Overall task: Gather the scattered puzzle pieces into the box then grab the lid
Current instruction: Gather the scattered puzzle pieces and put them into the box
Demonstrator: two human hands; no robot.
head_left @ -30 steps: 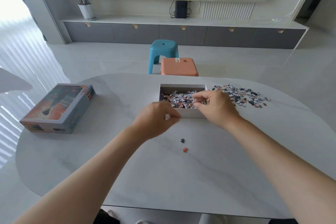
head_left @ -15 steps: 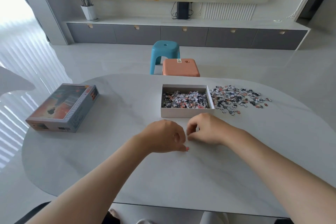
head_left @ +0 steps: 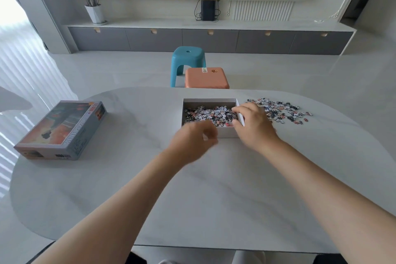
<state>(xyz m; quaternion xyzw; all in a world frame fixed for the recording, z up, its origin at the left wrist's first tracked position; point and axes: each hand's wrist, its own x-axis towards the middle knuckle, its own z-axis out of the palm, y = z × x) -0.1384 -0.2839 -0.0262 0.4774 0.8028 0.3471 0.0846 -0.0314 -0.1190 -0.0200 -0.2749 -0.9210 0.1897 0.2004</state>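
Fingers (head_left: 241, 109) of the right hand (head_left: 256, 129) are held loosely apart over the right wall of the box (head_left: 210, 102), mid-frame, and nothing is seen between them. The left hand (head_left: 192, 142) is curled and blurred just below the box; a grip cannot be told. Puzzle pieces (head_left: 205, 112) are piled inside. Loose pieces (head_left: 280, 109) are scattered right of the box. The lid (head_left: 62, 128) is laid at the left on the table (head_left: 214, 188).

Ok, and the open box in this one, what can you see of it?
The box is a shallow, open-topped rectangular tray, pale grey-white, cardboard by its look, sitting flat on the table toward the far edge. A loose layer of puzzle pieces covers most of its floor. The right hand reaches over its right wall, fingers above the pieces; the blurred left hand is at its near wall, contact unclear.
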